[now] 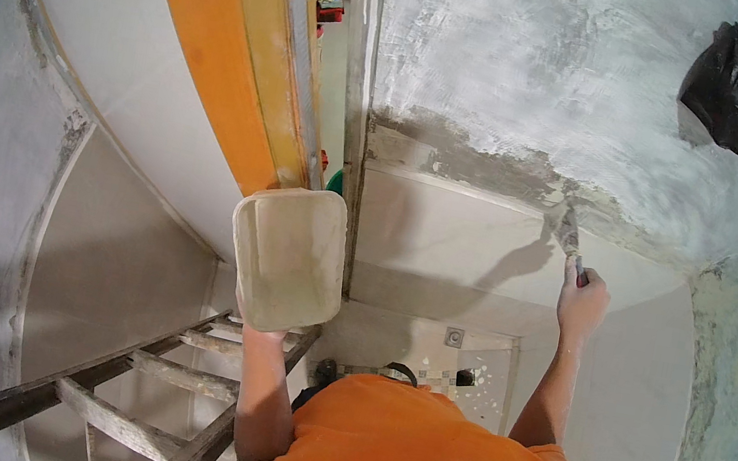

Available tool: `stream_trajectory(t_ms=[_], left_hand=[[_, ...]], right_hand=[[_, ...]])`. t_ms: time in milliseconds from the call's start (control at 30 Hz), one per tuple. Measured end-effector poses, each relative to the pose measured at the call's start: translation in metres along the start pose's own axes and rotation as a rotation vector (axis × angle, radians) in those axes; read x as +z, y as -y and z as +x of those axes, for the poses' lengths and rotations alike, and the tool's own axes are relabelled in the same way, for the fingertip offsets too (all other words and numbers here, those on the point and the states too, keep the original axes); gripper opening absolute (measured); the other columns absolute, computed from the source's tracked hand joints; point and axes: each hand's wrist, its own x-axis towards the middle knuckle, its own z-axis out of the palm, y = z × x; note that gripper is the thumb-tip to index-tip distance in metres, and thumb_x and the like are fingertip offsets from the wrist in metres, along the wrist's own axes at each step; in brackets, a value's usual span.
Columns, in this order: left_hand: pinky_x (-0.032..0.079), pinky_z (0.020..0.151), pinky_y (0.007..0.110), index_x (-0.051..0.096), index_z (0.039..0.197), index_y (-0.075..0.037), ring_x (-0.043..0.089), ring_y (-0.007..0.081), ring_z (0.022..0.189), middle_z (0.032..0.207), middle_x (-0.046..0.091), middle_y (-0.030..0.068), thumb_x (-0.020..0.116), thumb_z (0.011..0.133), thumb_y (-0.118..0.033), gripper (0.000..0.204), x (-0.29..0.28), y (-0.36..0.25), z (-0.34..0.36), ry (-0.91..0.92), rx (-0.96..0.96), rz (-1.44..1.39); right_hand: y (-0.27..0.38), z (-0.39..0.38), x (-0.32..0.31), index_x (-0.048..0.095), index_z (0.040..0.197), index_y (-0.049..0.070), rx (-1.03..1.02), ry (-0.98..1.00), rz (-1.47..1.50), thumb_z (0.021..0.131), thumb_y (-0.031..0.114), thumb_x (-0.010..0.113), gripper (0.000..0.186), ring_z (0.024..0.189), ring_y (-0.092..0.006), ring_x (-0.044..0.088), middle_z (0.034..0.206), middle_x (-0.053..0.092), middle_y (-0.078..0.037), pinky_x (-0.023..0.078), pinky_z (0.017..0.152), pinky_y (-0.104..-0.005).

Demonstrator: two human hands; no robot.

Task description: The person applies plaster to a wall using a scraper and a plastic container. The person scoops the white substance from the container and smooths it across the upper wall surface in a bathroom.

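- Scraper (569, 235), right of center: right hand (582, 302) clenched on handle (583, 277); probably light, springy.
- Tub (288, 261), left of center: left hand (262, 334), mostly hidden, holds it; probably light, slightly flexible; support underneath.

Small interior room under wall finishing, possibly a bathroom. Evidence, placed by the hands:
– plastered wall (516, 50), grey-white, patchy lower edge; beyond the right hand (583, 304).
– pale wall panels (455, 240), smooth; left of the right hand, under the plaster.
– ladder (186, 377), wooden, worn and stained; below the left hand (262, 336).
– square drain-like fitting (454, 338); low, between the hands.
– plastic bag (733, 86), black, against the plaster; above and right of the right hand.
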Motion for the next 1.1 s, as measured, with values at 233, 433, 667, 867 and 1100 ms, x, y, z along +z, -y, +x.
stream_trajectory(t_ms=[233, 433, 667, 867, 1100], left_hand=[[0.057, 0.096, 0.047, 0.048, 0.147, -0.006, 0.065, 0.0303, 0.117, 0.138, 0.060, 0.0128, 0.047, 0.106, -0.036, 0.051, 0.034, 0.011, 0.007, 0.031, -0.156, -0.048], [0.056, 0.098, 0.045, 0.050, 0.144, -0.008, 0.065, 0.0273, 0.118, 0.136, 0.062, 0.0105, 0.044, 0.106, -0.045, 0.053, 0.100, 0.051, 0.025, 0.012, -0.312, 0.098], [0.051, 0.103, 0.044, 0.046, 0.146, -0.009, 0.061, 0.0270, 0.121, 0.136, 0.059, 0.0097, 0.044, 0.105, -0.052, 0.059, 0.185, 0.112, 0.025, 0.117, -0.388, -0.014], [0.050, 0.103, 0.045, 0.043, 0.148, -0.007, 0.058, 0.0295, 0.125, 0.139, 0.056, 0.0119, 0.046, 0.104, -0.052, 0.063, 0.239, 0.162, 0.046, 0.070, -0.296, 0.059], [0.044, 0.112, 0.044, 0.039, 0.151, -0.007, 0.053, 0.0292, 0.132, 0.144, 0.053, 0.0120, 0.045, 0.105, -0.050, 0.063, 0.274, 0.164, 0.044, 0.123, -0.304, -0.075]], right_hand=[[0.016, -0.026, -0.015, 0.065, 0.075, -0.001, -0.096, 0.022, 0.385, 0.093, 0.039, 0.072, 0.044, 0.053, -0.0194, 0.053, 0.058, 0.053, -0.011, 0.043, 0.056, -0.0378], [0.057, -0.082, -0.032, 0.068, 0.080, 0.007, 0.214, 0.688, 1.084, 0.099, 0.038, 0.066, 0.036, 0.054, -0.0057, 0.048, 0.062, 0.053, 0.004, 0.037, 0.051, -0.0236], [0.080, -0.126, -0.015, 0.063, 0.081, 0.005, 0.130, 0.890, 1.136, 0.108, 0.034, 0.053, 0.041, 0.047, -0.0084, 0.044, 0.064, 0.052, 0.001, 0.034, 0.045, -0.0256], [0.040, -0.122, -0.045, 0.063, 0.076, 0.006, 0.365, 0.838, 1.238, 0.106, 0.041, 0.055, 0.047, 0.050, -0.0065, 0.039, 0.059, 0.048, 0.003, 0.032, 0.047, -0.0264], [-0.041, -0.145, -0.044, 0.065, 0.085, 0.006, 0.461, 0.712, 0.958, 0.103, 0.036, 0.059, 0.036, 0.047, -0.0069, 0.044, 0.061, 0.053, 0.002, 0.031, 0.044, -0.0242]])
